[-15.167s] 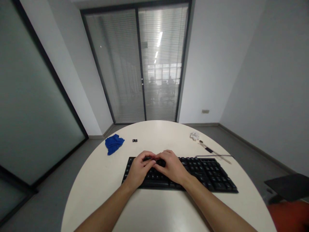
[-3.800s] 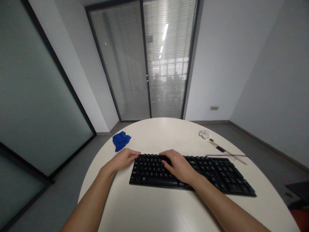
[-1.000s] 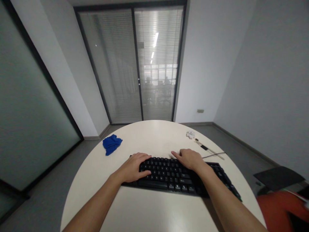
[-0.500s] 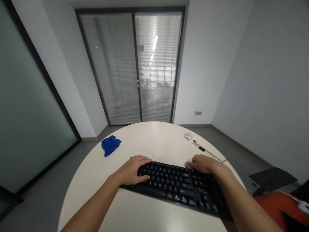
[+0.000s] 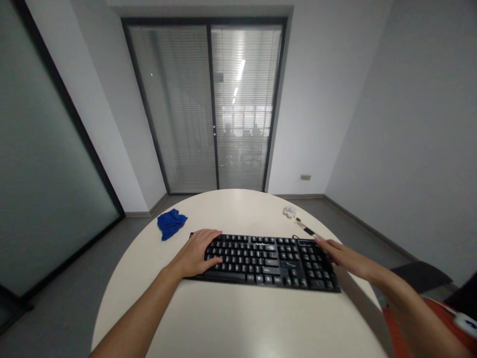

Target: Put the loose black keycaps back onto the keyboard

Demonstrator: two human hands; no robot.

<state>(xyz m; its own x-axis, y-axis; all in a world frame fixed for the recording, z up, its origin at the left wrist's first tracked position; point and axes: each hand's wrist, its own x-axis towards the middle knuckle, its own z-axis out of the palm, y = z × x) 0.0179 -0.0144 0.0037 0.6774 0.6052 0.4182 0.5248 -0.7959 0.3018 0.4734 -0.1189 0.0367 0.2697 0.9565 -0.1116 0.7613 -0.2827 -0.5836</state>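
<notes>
A black keyboard (image 5: 257,261) lies on the round cream table (image 5: 223,318), its keys facing up. Across its left end rests my left hand (image 5: 198,252), thumb spread from the fingers over the keys and the other fingers at the far edge. At the upper right corner, my right hand (image 5: 337,252) touches the keyboard's edge; its fingers are partly extended, and its grip is hard to make out. Just beyond that hand is a thin brush-like stick (image 5: 307,230) with a black band.
A crumpled blue cloth (image 5: 171,223) lies at the table's left. Near the far right edge sits a small crumpled white piece (image 5: 289,212). Beyond the table's right side are a dark chair part (image 5: 423,275) and something orange with a white device (image 5: 465,324).
The keyboard has turned from a slant to nearly level, its right end moving away from me. My right hand has moved right, from over the keys to the right corner.
</notes>
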